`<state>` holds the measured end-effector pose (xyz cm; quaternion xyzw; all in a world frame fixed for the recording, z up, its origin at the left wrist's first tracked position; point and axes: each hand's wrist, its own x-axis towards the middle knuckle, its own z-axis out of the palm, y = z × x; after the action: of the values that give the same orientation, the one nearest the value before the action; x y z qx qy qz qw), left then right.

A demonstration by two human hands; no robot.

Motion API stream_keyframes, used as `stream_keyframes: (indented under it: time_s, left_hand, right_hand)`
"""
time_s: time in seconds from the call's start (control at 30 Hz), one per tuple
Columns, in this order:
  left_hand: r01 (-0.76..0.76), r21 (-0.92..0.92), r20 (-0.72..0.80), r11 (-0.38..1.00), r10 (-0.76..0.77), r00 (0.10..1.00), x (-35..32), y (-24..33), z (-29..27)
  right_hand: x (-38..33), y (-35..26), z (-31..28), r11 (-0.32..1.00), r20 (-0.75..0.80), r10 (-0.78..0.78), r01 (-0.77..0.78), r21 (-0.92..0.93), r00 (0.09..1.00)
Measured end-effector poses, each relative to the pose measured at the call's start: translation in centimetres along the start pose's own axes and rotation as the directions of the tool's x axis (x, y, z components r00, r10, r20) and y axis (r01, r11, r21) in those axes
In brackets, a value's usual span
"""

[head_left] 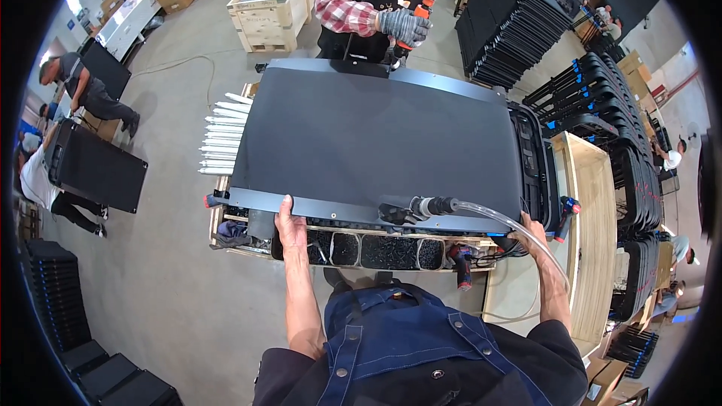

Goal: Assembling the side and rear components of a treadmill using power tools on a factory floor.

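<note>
A wide treadmill (376,135) with a black belt and grey side rails lies flat across the workbench in front of me. My left hand (292,231) grips its near rail, thumb on top and the fingers hidden underneath. At the near right corner, my right hand (532,234) is closed around the edge, its fingers partly out of sight. Between my hands, a black air screwdriver (414,209) with a clear hose lies on the near rail. Across from me a co-worker's gloved hand (406,28) holds an orange-and-black power driver upright at the far rail.
Bins of dark screws (398,251) sit under the near edge, beside a red-and-black cordless driver (461,265). White metal bars (226,135) stick out at left. A wooden crate (590,233) stands at right. Stacked black frames (511,22) rise behind; other people carry a black panel (98,165).
</note>
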<state>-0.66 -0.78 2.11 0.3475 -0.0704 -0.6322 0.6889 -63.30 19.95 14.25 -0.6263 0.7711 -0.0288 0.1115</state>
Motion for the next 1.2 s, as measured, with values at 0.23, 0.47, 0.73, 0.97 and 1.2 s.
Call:
stream_keyframes:
  time_s: [0.23,0.47,0.73,0.97,1.2]
  left_hand:
    - [-0.056,0.005,-0.072,0.998,0.057,0.996,-0.1,-0.6,1.6]
    - [-0.095,-0.048,-0.072,0.994,0.091,0.993,-0.2,0.3,1.8]
    - [0.168,-0.364,-0.069,0.916,-0.206,0.976,-0.5,0.1,2.2]
    - [0.080,-0.304,-0.058,0.949,-0.102,0.993,-0.2,-0.4,-3.0]
    - [0.021,-0.171,-0.161,0.985,-0.049,0.986,-0.9,0.3,-0.3]
  right_hand:
    - [-1.4,-0.7,0.2,1.000,-0.058,-0.026,0.026,-0.002,0.998]
    - [-0.3,-1.1,0.6,0.996,-0.009,-0.039,0.039,-0.076,0.999]
    - [-1.7,-0.9,0.1,0.985,-0.055,0.077,-0.084,-0.150,0.995]
    - [-1.9,-1.3,0.8,0.980,-0.074,-0.013,-0.002,-0.199,0.997]
    - [-0.7,-1.6,1.1,0.963,0.005,0.126,-0.121,-0.240,0.992]
